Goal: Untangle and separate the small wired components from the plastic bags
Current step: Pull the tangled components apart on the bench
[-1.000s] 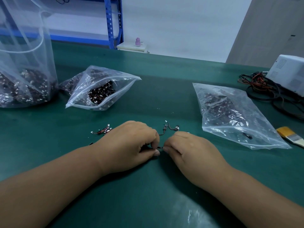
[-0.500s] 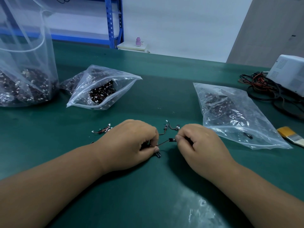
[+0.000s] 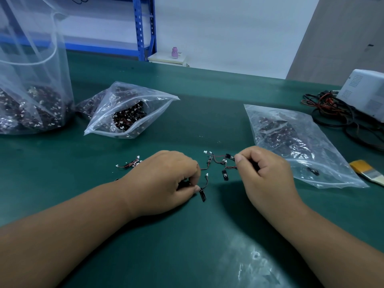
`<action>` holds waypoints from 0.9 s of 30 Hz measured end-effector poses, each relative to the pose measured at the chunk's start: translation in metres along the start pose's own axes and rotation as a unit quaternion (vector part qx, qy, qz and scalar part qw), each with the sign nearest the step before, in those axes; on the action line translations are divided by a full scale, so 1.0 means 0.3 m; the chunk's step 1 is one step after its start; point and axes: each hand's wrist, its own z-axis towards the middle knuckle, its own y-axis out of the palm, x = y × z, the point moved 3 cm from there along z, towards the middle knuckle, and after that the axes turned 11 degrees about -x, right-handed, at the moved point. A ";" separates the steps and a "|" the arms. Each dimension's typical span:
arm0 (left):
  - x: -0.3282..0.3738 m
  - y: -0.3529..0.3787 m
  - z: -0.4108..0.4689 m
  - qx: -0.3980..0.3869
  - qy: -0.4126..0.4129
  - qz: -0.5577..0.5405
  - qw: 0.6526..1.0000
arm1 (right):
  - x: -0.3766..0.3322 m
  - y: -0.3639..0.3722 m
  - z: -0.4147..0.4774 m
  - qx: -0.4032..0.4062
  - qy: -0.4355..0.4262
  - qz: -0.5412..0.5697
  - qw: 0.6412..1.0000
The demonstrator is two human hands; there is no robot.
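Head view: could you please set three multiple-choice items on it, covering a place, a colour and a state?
1. Where does the brush lie? A on the floor; B on the table, right of the flat bag; C inside a bag.
2. What colour is the table? A green; B white; C red.
3. What is the right hand doing? A lying flat; B pinching a wired component; C gripping the brush.
Key: 1 B, its yellow handle shows there; 2 A, dark green throughout; 3 B, thumb and finger close on it.
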 end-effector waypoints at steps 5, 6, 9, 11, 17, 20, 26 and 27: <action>0.009 -0.001 -0.002 -0.011 0.032 -0.010 0.999 | 0.037 -0.009 0.010 0.032 0.071 0.053 0.996; 0.010 0.000 -0.002 -0.021 0.037 -0.011 0.999 | 0.039 -0.011 0.011 0.037 0.075 0.053 0.995; 0.015 0.004 -0.003 -0.056 0.049 0.009 0.997 | 0.041 -0.023 0.017 0.052 0.082 0.050 0.994; 0.022 0.005 -0.006 -0.064 0.059 0.016 0.996 | 0.045 -0.028 0.021 0.055 0.089 0.047 0.993; 0.056 0.008 -0.010 -0.061 0.079 0.039 0.994 | 0.034 -0.031 0.014 0.070 0.050 -0.011 0.996; 0.071 0.008 -0.009 -0.064 0.089 0.046 0.993 | 0.020 -0.018 0.020 0.016 0.002 -0.106 0.994; 0.078 0.010 -0.010 -0.061 0.102 0.053 0.991 | 0.017 0.018 0.013 -0.104 -0.013 -0.154 0.982; 0.076 0.010 -0.010 -0.056 0.101 0.051 0.992 | 0.014 0.015 0.009 -0.099 -0.018 -0.154 0.983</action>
